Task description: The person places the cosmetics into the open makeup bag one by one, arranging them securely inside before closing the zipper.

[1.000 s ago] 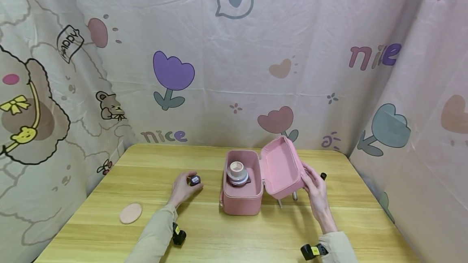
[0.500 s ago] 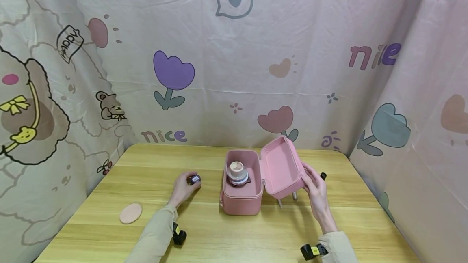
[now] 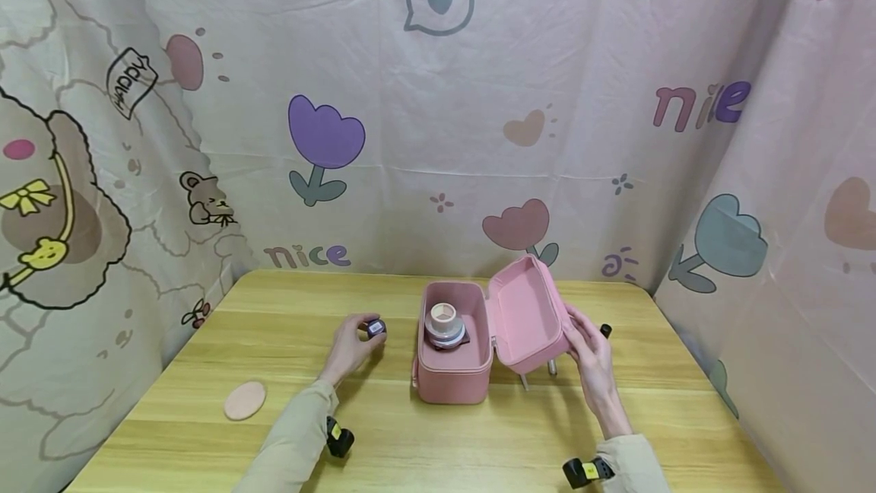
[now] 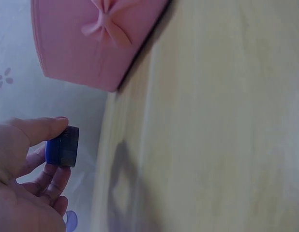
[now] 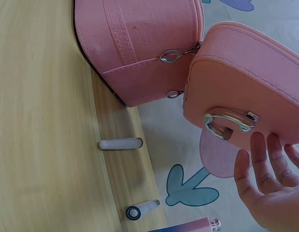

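Note:
A small, dark blue, short round jar [image 3: 376, 328] with a pale label on its end is pinched between the thumb and fingers of my left hand [image 3: 347, 351]. In the left wrist view the same jar [image 4: 62, 146] is held off the table. A pink cosmetic case [image 3: 453, 385] stands with its lid [image 3: 527, 310] swung out to the right. Stacked round items [image 3: 445, 326], white, grey and beige, sit inside it. My right hand [image 3: 591, 352] rests its fairly straight fingers against the lid's outer face, near the metal handle [image 5: 227, 121].
A flat beige round pad [image 3: 245, 400] lies at the left of the wooden table [image 3: 411, 447]. Behind the lid are a whitish tube [image 5: 120, 143], a second tube with a dark end [image 5: 142, 210] and a pink-blue item [image 5: 188, 225]. A patterned curtain [image 3: 411, 97] surrounds the table.
My left hand has moved a little to the right and away from me, nearer the case, with the jar between its fingers. The right hand and the lid have stayed still.

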Demonstrator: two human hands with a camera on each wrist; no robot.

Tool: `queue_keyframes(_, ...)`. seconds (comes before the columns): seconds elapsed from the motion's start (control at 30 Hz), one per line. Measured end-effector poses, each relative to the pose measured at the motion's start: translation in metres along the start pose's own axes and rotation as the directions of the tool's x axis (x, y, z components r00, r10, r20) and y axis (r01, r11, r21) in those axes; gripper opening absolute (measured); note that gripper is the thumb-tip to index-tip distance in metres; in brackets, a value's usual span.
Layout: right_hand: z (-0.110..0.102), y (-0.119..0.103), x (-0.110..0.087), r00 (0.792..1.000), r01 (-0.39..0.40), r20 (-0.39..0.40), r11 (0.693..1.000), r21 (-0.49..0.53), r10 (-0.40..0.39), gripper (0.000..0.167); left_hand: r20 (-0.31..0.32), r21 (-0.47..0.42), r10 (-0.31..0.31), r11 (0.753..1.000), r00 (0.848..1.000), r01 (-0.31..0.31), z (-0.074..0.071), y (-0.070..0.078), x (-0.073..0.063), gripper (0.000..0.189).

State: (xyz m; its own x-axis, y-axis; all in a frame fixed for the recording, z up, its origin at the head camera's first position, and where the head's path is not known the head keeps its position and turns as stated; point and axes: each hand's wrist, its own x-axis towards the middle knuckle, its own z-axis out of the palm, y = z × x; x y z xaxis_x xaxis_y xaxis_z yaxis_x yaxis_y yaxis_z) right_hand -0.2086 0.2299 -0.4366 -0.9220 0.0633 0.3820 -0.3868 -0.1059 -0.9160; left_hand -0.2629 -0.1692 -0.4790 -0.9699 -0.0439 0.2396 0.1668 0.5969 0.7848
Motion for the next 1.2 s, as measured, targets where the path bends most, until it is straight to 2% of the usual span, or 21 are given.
queue_keyframes(0.43, 0.001, -0.001, 0.0, 1.0, 0.001, -0.003, 1.0, 0.013, -0.001, 0.047, -0.018, -0.061, 0.075, 0.995, 0.997, -0.076, 0.0, 0.022, 0.006, 0.044)
queue_keyframes(0.7, 0.001, -0.001, -0.001, 1.0, 0.008, 0.002, 1.0, 0.01, -0.008, 0.047, -0.019, -0.075, 0.128, 0.989, 0.992, -0.129, 0.0, 0.048, 0.007, 0.044)
queue_keyframes(0.87, 0.001, -0.001, 0.0, 1.0, 0.004, 0.001, 1.0, 0.01, -0.004, 0.047, -0.012, -0.066, 0.171, 0.983, 0.985, -0.171, 0.002, 0.06, 0.009, 0.043)
queue_keyframes(1.2, 0.001, -0.002, 0.0, 1.0, -0.012, -0.006, 1.0, 0.004, 0.012, 0.048, 0.049, -0.076, 0.203, 0.977, 0.978, -0.199, 0.007, 0.082, 0.012, 0.043)
